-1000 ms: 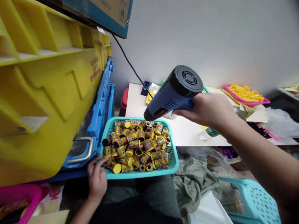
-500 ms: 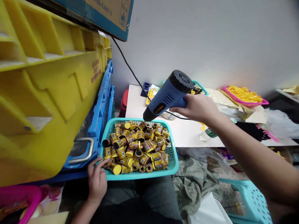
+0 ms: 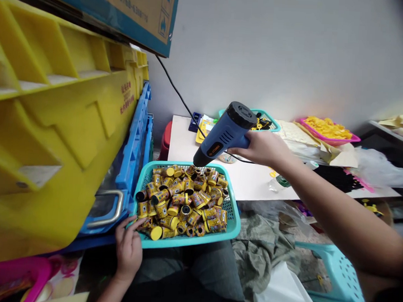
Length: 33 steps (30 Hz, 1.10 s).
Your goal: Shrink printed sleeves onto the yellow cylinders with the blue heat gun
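I am gripping the blue heat gun (image 3: 227,132) in my right hand (image 3: 264,147), fingers wrapped tight around its handle, and I am aiming its nozzle down and to the left at the far edge of the teal basket (image 3: 233,225). The nozzle is hanging just above the small yellow-and-black labelled cans (image 3: 181,202) that are filling the basket in a loose heap. The basket is resting on my lap, just in front of the white desk (image 3: 181,143). My left hand (image 3: 129,246) is clasping the basket's near left corner, fingers curled onto the rim. The gun's black cord (image 3: 177,92) is running up along the wall behind. Stacked yellow crates (image 3: 54,129) and blue crates (image 3: 136,138) are standing close on my left.
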### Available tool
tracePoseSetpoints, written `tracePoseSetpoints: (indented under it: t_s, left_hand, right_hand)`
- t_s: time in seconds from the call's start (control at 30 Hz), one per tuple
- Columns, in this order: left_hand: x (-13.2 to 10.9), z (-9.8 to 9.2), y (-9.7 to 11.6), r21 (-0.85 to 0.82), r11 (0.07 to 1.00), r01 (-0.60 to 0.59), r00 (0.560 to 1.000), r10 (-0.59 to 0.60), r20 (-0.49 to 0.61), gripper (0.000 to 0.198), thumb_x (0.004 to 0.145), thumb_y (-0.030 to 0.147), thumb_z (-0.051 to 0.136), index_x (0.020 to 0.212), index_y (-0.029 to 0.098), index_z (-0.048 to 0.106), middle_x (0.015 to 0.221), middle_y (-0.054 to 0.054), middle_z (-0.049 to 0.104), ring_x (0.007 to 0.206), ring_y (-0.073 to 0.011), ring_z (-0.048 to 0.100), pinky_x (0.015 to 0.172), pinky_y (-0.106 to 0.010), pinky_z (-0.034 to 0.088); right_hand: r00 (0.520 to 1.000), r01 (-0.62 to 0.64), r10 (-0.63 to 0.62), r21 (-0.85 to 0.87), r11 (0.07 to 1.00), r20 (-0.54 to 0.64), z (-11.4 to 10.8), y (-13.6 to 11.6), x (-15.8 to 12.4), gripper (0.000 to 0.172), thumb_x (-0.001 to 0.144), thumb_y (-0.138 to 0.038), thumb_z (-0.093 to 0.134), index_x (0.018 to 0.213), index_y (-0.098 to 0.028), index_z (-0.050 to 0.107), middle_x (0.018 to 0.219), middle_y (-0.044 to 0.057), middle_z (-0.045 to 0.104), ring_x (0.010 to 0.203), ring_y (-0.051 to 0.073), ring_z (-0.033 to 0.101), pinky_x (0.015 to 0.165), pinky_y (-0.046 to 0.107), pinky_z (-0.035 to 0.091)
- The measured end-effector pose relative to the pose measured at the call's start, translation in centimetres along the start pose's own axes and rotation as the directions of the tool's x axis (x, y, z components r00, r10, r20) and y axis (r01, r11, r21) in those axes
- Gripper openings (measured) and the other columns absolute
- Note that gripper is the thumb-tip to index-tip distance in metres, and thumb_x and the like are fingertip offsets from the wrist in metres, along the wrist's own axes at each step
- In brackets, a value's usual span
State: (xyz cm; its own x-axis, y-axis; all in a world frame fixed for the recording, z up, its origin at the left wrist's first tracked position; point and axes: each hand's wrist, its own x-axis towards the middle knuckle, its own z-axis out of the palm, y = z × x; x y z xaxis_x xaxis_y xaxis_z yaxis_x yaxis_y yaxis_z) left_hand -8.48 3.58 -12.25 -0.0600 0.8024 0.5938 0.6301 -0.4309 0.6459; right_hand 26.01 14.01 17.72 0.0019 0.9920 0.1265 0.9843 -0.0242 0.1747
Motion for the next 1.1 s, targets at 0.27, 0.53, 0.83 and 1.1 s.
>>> tracePoseSetpoints:
  t_s: [0.27,0.53,0.83,1.1]
  left_hand:
    - [0.1,0.0,0.0,0.001,1.000,0.007,1.000,-0.007,-0.003,0.033,0.087,0.012,0.040,0.105,0.019,0.066,0.110,-0.009,0.055,0.108,-0.0221,0.054,0.093,-0.037,0.046]
    - [0.1,0.0,0.0,-0.013,1.000,-0.002,1.000,0.002,-0.012,0.033,0.087,0.011,0.040,0.106,0.020,0.066,0.111,-0.009,0.055,0.108,-0.0216,0.054,0.094,-0.036,0.046]
    - [0.0,0.1,-0.1,-0.014,1.000,0.006,1.000,-0.006,-0.013,0.032,0.087,0.011,0.040,0.105,0.019,0.066,0.112,-0.009,0.055,0.109,-0.0213,0.054,0.096,-0.036,0.045]
    - [-0.1,0.1,-0.3,-0.014,0.998,0.053,0.999,-0.053,0.000,0.033,0.086,0.015,0.041,0.104,0.020,0.067,0.110,-0.009,0.057,0.109,-0.0225,0.055,0.099,-0.039,0.044]
  right_hand:
    - [1.000,-0.005,0.006,0.028,1.000,-0.031,0.2,-0.2,-0.2,0.064,0.075,-0.077,0.045,0.102,-0.023,0.066,0.080,0.008,0.064,0.065,0.018,0.052,0.055,0.026,0.026]
    - [1.000,-0.004,0.004,-0.004,1.000,-0.012,1.0,-0.1,0.1,0.068,0.075,-0.080,0.041,0.099,-0.021,0.065,0.085,0.010,0.065,0.067,0.018,0.054,0.056,0.026,0.026]
    - [1.000,-0.009,0.009,0.016,1.000,-0.028,1.1,-0.5,0.2,0.069,0.075,-0.079,0.042,0.102,-0.021,0.065,0.087,0.011,0.066,0.069,0.019,0.056,0.057,0.027,0.029]
    - [1.000,-0.027,0.027,-0.013,1.000,-0.016,1.1,0.0,0.0,0.068,0.076,-0.080,0.038,0.102,-0.022,0.063,0.089,0.009,0.066,0.072,0.021,0.058,0.059,0.029,0.033]
